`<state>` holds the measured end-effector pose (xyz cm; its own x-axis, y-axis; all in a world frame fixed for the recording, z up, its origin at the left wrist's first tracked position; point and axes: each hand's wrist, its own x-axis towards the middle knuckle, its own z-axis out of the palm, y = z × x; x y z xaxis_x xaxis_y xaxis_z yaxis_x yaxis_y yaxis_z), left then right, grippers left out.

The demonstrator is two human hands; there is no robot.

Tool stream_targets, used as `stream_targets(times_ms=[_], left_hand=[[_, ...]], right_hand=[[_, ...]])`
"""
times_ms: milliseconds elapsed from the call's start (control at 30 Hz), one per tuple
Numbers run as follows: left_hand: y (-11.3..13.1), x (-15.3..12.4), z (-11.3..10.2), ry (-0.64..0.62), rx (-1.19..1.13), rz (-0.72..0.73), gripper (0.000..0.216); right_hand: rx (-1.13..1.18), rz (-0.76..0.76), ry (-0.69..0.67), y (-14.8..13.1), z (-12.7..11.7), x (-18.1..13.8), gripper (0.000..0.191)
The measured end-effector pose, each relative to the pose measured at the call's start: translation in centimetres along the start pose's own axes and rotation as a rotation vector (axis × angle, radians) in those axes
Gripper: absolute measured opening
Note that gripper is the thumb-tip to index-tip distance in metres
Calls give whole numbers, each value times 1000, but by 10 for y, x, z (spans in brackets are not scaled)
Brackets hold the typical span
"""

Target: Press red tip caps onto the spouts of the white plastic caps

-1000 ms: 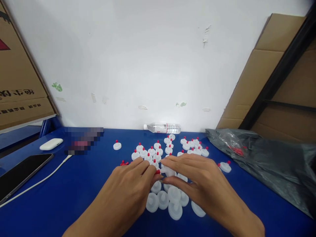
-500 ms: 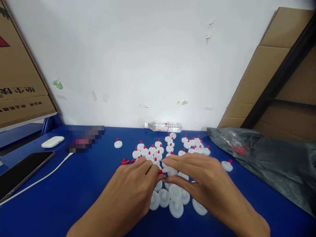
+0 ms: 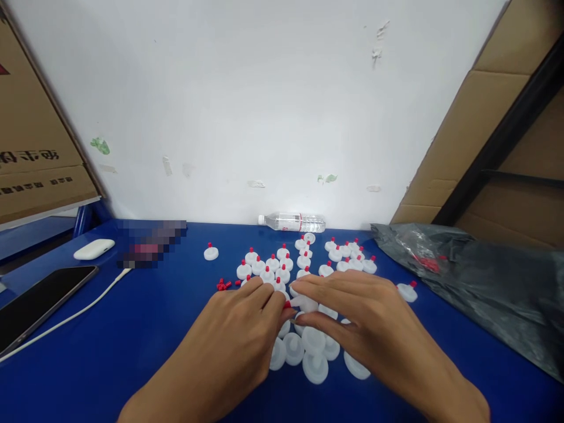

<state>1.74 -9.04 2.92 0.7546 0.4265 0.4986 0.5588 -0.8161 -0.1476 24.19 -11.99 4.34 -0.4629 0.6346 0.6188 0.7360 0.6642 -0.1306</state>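
My left hand [image 3: 247, 329] is closed, pinching a small red cap [image 3: 287, 304] between thumb and forefinger. That cap sits at the tip of a white plastic nozzle lid [image 3: 307, 304], which my right hand [image 3: 356, 311] grips between its thumb and fingers, tip pointing left. Behind my hands stand several white lids with red tips [image 3: 274, 262]. Nearer to me, below my hands, several white lids without red tips [image 3: 315, 367] lie in a cluster. Loose red caps [image 3: 222, 285] rest in a small heap left of the capped lids.
A clear bottle [image 3: 295, 222] lies against the wall. On the right is a dark plastic bag [image 3: 484, 288] with a clear bag of red pieces [image 3: 427, 261]. A phone [image 3: 39, 299], a white cable [image 3: 83, 302] and a white case [image 3: 94, 249] are on the left of the blue table [image 3: 145, 352].
Both hands keep nearly the same pose on the cap and lid. The camera view has shifted slightly; nothing on the table has visibly been moved.
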Motion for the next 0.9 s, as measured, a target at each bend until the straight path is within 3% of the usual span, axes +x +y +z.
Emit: stream_targets(times_ms=[667, 900], left_hand=[[5, 3, 4, -55, -6, -19, 20], [2, 2, -1, 62, -26, -76, 27]], right_hand=[[27, -8, -5, 3, 5, 2, 28], [102, -3, 53, 1, 4, 3, 19]])
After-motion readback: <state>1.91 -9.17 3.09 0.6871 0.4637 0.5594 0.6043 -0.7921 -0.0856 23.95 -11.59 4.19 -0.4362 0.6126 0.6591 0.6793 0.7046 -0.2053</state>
